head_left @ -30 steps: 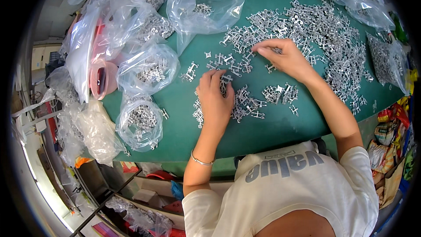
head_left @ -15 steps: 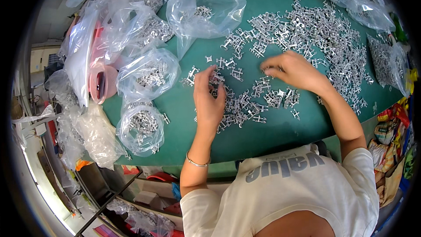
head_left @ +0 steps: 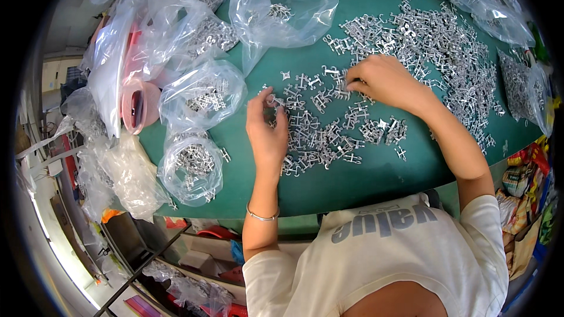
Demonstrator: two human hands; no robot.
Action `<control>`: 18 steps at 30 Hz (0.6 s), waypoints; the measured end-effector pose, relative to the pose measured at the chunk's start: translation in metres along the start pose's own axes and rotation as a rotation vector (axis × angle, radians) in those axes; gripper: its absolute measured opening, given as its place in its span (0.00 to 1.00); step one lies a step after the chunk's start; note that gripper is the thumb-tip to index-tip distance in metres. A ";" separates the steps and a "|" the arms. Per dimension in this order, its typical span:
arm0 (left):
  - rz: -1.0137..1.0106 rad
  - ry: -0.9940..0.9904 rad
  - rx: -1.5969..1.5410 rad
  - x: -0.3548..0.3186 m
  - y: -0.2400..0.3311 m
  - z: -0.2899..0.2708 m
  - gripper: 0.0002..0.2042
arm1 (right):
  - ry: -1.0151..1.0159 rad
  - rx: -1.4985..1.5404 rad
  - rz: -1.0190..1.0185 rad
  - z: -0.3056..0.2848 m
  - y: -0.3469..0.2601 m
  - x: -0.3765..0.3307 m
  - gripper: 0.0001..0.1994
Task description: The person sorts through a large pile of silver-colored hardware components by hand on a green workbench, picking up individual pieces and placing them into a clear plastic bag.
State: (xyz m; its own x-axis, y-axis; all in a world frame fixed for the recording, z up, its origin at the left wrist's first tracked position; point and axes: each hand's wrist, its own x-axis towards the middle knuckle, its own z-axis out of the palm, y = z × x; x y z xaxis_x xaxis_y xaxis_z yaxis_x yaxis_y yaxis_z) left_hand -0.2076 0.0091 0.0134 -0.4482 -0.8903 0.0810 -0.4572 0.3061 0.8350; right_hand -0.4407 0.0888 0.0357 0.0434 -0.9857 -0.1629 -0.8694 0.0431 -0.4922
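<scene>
My left hand (head_left: 265, 132) is curled on the near left side of the loose metal pieces, with small silver metal pieces (head_left: 274, 102) between its thumb and fingers. Farther right, my right hand (head_left: 382, 81) reaches palm down, its fingertips closed on small silver hooked pieces (head_left: 340, 89) at the table surface. Between and below the hands lies a loose group of similar metal pieces (head_left: 320, 141). A much larger pile of them (head_left: 435, 47) spreads behind and to the right of my right hand. The right fingertips are partly hidden.
Open clear plastic bags with metal pieces stand on the green table (head_left: 252, 188): a far bag (head_left: 305, 29), a middle-left bag (head_left: 176, 97) and a near-left bag (head_left: 170, 179). A pink container (head_left: 153, 111) stands left of them. Another filled bag (head_left: 523, 82) lies at the right edge.
My left hand has moved slightly left with pieces in its fingers. My right hand has shifted slightly left and away from me, down onto pieces on the table.
</scene>
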 end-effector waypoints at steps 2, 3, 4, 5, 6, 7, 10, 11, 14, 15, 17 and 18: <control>-0.049 -0.015 -0.179 -0.001 -0.004 -0.001 0.21 | 0.116 0.027 0.058 -0.001 -0.005 0.006 0.11; -0.083 -0.027 -0.284 -0.002 -0.004 -0.001 0.21 | 0.197 0.020 0.080 0.001 -0.007 0.011 0.11; -0.116 -0.038 -0.389 -0.003 -0.002 -0.002 0.22 | 0.278 0.014 0.102 0.004 -0.008 0.016 0.11; -0.138 -0.055 -0.458 -0.003 -0.001 -0.003 0.22 | 0.367 -0.008 0.058 0.012 -0.008 0.023 0.10; -0.159 -0.073 -0.526 -0.004 0.001 -0.003 0.22 | 0.329 -0.045 0.043 0.019 -0.009 0.025 0.10; -0.180 -0.091 -0.594 -0.005 0.003 -0.003 0.22 | 0.292 -0.082 0.029 0.024 -0.009 0.026 0.10; -0.225 -0.106 -0.667 -0.011 0.002 -0.005 0.23 | 0.142 -0.097 -0.032 0.027 -0.020 0.015 0.09; -0.237 -0.114 -0.662 -0.013 0.004 -0.007 0.24 | 0.065 -0.061 -0.052 0.024 -0.022 0.006 0.09; -0.311 -0.158 -0.711 -0.017 0.004 -0.011 0.25 | -0.017 0.140 -0.090 0.011 -0.019 -0.018 0.08; -0.343 -0.178 -0.816 -0.016 0.011 -0.011 0.25 | -0.003 0.220 -0.075 0.007 -0.014 -0.021 0.08; -0.256 -0.253 -0.699 -0.014 0.017 -0.007 0.24 | 0.097 0.291 -0.008 0.001 -0.002 -0.025 0.10; -0.213 -0.289 -0.638 -0.013 0.020 -0.005 0.24 | 0.102 0.324 0.082 -0.002 0.001 -0.028 0.11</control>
State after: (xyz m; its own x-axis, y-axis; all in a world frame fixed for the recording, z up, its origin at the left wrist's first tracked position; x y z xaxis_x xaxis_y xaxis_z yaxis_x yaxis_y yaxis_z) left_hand -0.2072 0.0252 0.0321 -0.6247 -0.7571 -0.1912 -0.0595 -0.1981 0.9784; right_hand -0.4438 0.1158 0.0417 -0.0841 -0.9873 -0.1349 -0.6657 0.1564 -0.7296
